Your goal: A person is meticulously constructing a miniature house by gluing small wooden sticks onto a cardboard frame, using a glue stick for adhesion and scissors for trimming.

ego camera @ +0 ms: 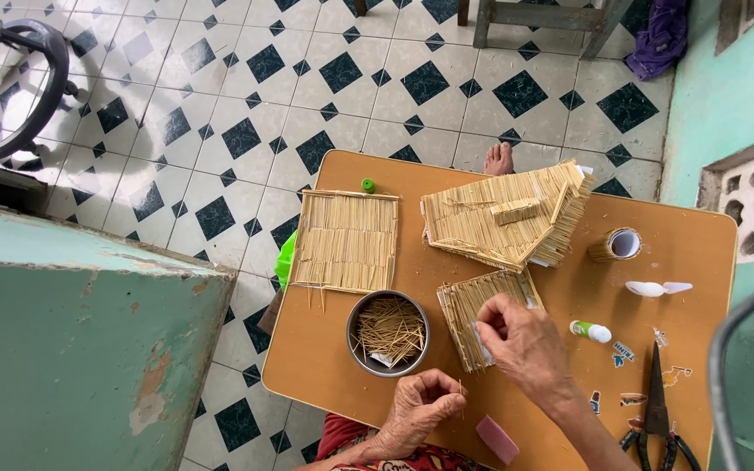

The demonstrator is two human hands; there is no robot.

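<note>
a: left hand (425, 406) down at the near edge of the wooden table (709, 235), fingertips pinched on what looks like a single toothpick (461, 389), standing upright, though it's thin enough that i can't swear there's only one.

b: and the right hand (521, 340) is resting on the small toothpick panel (482, 314), fingers curled and pressed together onto its near end, right beside the metal bowl of toothpicks (387, 333).

a: risk here, i'd say, is that pressing hand. lean too hard and the rows could shift or pop loose if they aren't set.

b: agreed. and the bowl sits just beside the panel, so a nudge of the wrist could tip it and scatter sticks over the table.

a: the glue tube (591, 331) lies just right of the hand too, easy to roll. scissors (656, 414) near the right corner, blades pointing up the table.

b: further back, the larger flat panel (346, 241) and the toothpick roof piece (508, 214), with a tape roll (619, 244) to the right.

a: room-wise: white floor tiles with dark diamonds (307, 96), a worn green wall (80, 349) on the left, a bare foot (499, 160) past the table's far edge.
</note>
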